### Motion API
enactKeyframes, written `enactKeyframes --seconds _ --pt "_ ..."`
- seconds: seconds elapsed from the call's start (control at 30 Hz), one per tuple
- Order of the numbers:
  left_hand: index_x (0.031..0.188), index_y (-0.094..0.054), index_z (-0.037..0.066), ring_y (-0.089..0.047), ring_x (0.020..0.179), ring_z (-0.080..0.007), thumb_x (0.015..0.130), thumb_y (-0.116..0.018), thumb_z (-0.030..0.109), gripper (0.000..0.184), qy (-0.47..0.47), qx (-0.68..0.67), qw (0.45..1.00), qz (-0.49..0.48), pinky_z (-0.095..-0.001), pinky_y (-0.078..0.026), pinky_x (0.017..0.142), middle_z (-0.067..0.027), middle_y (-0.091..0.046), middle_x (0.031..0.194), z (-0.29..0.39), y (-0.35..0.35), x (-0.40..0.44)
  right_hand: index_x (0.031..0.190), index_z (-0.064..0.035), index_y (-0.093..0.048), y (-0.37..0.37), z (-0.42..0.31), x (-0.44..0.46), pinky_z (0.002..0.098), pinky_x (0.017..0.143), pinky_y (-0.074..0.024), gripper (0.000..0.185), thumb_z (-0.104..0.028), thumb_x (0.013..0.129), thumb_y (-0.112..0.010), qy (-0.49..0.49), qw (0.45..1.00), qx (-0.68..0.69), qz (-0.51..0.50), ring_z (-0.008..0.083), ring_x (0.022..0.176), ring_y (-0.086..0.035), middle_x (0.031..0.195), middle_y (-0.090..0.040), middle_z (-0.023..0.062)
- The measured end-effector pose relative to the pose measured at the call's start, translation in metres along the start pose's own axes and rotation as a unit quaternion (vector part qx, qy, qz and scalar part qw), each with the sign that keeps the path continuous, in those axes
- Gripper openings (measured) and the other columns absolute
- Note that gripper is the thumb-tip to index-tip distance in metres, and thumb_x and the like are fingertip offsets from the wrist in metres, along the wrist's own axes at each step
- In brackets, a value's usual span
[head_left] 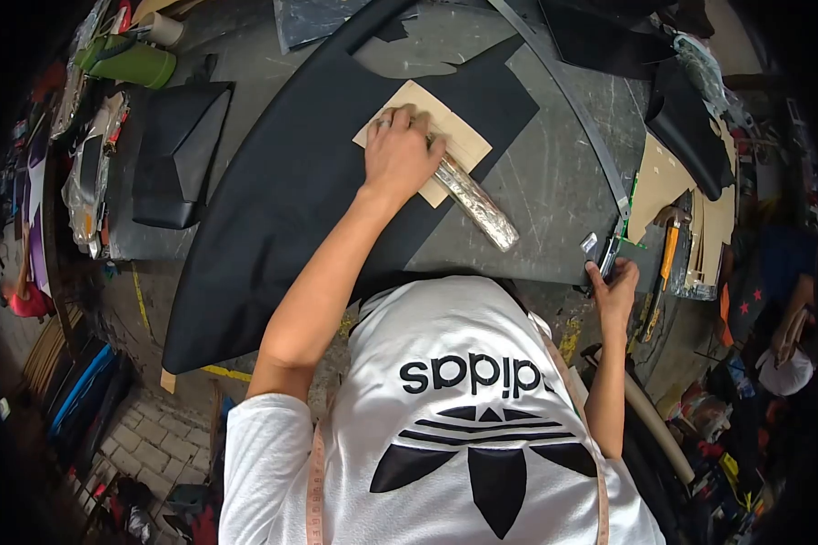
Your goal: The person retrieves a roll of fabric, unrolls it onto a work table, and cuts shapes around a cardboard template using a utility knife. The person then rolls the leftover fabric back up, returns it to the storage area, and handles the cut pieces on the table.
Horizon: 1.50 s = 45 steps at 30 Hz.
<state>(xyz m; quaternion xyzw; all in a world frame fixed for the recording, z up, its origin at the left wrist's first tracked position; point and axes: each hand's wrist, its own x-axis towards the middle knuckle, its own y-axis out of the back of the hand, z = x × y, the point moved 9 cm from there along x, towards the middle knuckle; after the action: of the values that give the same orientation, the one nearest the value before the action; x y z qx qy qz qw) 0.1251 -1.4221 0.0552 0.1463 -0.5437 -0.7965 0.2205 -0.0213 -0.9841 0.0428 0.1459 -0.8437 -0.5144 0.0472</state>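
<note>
The left hand (402,156) rests half-curled on the card (462,127), thumb beside the bar (478,209), grip unclear; the bar points to five o'clock; beneath lies the black sheet (282,204); at four o'clock, the right hand (616,283) closes round a dark tool (611,252); at its two o'clock, a hammer (670,250).

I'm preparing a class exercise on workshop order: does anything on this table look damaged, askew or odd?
The black sheet stands out: its far edge is cut unevenly, with a pointed spur, and its near-left end hangs off the table. That may be ordinary cutting work. The table is scratched, perhaps from wear.
</note>
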Motion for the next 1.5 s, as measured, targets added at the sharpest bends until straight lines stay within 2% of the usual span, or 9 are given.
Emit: enactKeyframes --seconds 0.33,0.43,0.7,0.93,1.07,1.1,1.13,1.23,1.5 --pt "0.151 -0.044 -0.001 -0.041 0.144 -0.0374 0.098 -0.061 0.046 0.073 0.118 0.121 0.98 -0.109 -0.0557 -0.052 0.097 -0.0169 -0.038 0.159 0.007 -0.031 0.026 0.121 -0.0029 -0.049 -0.002 0.071 0.014 0.0285 0.067 -0.0486 0.049 -0.031 0.093 -0.078 -0.136 0.963 0.221 -0.077 0.0152 0.076 -0.059 0.095 -0.063 0.0074" --pt "0.154 -0.039 -0.003 -0.039 0.146 -0.0367 0.098 -0.061 0.047 0.078 0.129 0.125 0.977 -0.115 -0.0559 -0.05 0.102 -0.0171 -0.035 0.162 0.006 -0.031 0.026 0.131 -0.0069 -0.047 0.011 -0.029 -0.01 0.0255 0.06 -0.0481 0.045 -0.033 0.101 -0.068 -0.196 0.924 0.261 -0.199 0.0103 0.07 -0.06 0.095 -0.066 0.0081" --pt "0.157 -0.033 -0.003 -0.035 0.15 -0.0359 0.098 -0.061 0.047 0.082 0.147 0.135 0.976 -0.093 -0.0573 -0.045 0.107 -0.0167 -0.03 0.165 0.003 -0.031 0.025 0.155 -0.0085 -0.04 -0.104 -0.207 0.033 0.0309 0.067 -0.0547 0.052 -0.015 0.105 -0.056 0.177 0.917 0.183 -0.307 0.0139 0.072 -0.063 0.116 -0.07 0.0127" --pt "0.156 -0.032 -0.005 -0.043 0.145 -0.0377 0.097 -0.061 0.051 0.086 0.177 0.145 0.964 -0.138 -0.0509 -0.048 0.106 -0.0175 -0.032 0.166 -0.013 -0.02 0.026 0.147 -0.0128 -0.055 -0.134 -0.345 0.085 0.0382 0.074 -0.0536 0.047 -0.014 0.1 -0.063 0.489 0.846 0.185 -0.101 0.0262 0.072 -0.064 0.115 -0.069 0.0214" --pt "0.157 -0.033 -0.004 -0.052 0.139 -0.0354 0.093 -0.066 0.05 0.09 0.131 0.093 0.985 -0.061 -0.0508 -0.052 0.1 -0.0163 -0.036 0.165 -0.011 -0.037 0.021 0.111 0.0026 -0.071 0.009 -0.215 0.154 0.0347 0.07 -0.0498 0.047 -0.042 0.095 -0.071 0.111 0.984 0.132 -0.044 0.0181 0.069 -0.062 0.072 -0.067 0.0087" --pt "0.156 -0.034 -0.004 -0.051 0.139 -0.0351 0.093 -0.066 0.051 0.089 0.112 0.117 0.986 -0.035 -0.0507 -0.052 0.1 -0.0158 -0.036 0.164 -0.009 -0.03 0.02 0.098 0.0027 -0.072 0.047 -0.115 0.146 0.0342 0.068 -0.0485 0.048 -0.045 0.099 -0.065 -0.075 0.961 0.263 0.044 0.0164 0.067 -0.059 0.074 -0.066 0.0045" --pt "0.155 -0.035 -0.003 -0.051 0.139 -0.036 0.093 -0.066 0.051 0.088 0.107 0.133 0.984 -0.042 -0.05 -0.052 0.101 -0.0162 -0.037 0.164 -0.007 -0.03 0.022 0.096 -0.0083 -0.067 0.061 -0.018 0.134 0.0335 0.062 -0.0477 0.032 -0.039 0.103 -0.059 -0.068 0.88 0.467 0.055 0.0129 0.067 -0.058 0.079 -0.067 0.0019" --pt "0.154 -0.038 -0.003 -0.051 0.137 -0.0387 0.094 -0.066 0.052 0.086 0.079 0.151 0.983 -0.063 -0.0484 -0.051 0.103 -0.0179 -0.038 0.162 -0.006 -0.029 0.028 0.091 -0.017 -0.056 0.057 0.18 -0.05 0.0459 0.071 -0.0518 0.03 -0.044 0.102 -0.061 -0.403 0.711 0.513 0.264 0.0205 0.081 -0.058 0.082 -0.057 -0.0037" --pt "0.151 -0.039 -0.007 -0.048 0.133 -0.0513 0.1 -0.055 0.055 0.082 0.027 0.169 0.982 -0.08 -0.0503 -0.044 0.111 -0.0278 -0.041 0.156 -0.002 -0.03 0.03 0.103 -0.0151 -0.063 -0.063 0.16 -0.052 0.0486 0.082 -0.0542 0.026 -0.04 0.1 -0.067 -0.355 0.569 0.706 0.228 0.0252 0.091 -0.065 0.095 -0.066 0.0"
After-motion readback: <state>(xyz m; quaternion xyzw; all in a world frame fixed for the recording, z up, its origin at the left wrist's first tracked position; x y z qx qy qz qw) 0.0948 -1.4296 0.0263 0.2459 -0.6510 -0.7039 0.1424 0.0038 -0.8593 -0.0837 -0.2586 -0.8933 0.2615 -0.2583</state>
